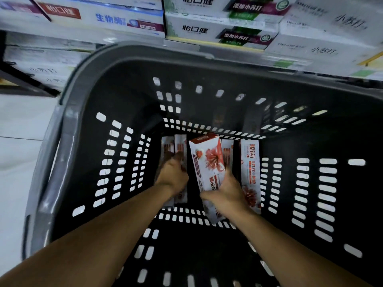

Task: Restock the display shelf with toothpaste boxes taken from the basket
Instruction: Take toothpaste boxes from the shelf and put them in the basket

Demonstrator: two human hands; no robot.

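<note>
A: Raised toothpaste box (pixel 207 162): where is it sitting?

B: Inside the basket (pixel 68 131), low down near the floor. The far end is tipping up and away from the person and the near end is sitting down by the wrist. The long axis is running near-to-far, leaning a little left at the top.

A: Who is holding it?

B: The right hand (pixel 226 195) is gripping it round the near, lower part, with the thumb lying on the printed face. It is clamped on, not loose.

A: Other stock?

B: The left-side boxes (pixel 178 146) are lying flat on the floor of the basket, on the same near-to-far axis. One flat box (pixel 250 175) is lying just right of the right hand.

A: Left hand?

B: The left hand (pixel 172 175) is reaching down onto the left-side boxes, fingers bending over and touching them. I cannot tell whether they are closing round one, because the back of the hand is hiding the grip.

A: And the target?

B: The display shelf (pixel 62 37) is lying beyond the basket's far rim, with shelf boxes (pixel 207 31) stacked on it. My judgement is that the move is calling for a lift up and forward over that rim, far end leading, with the right hand already placed for it.
</note>
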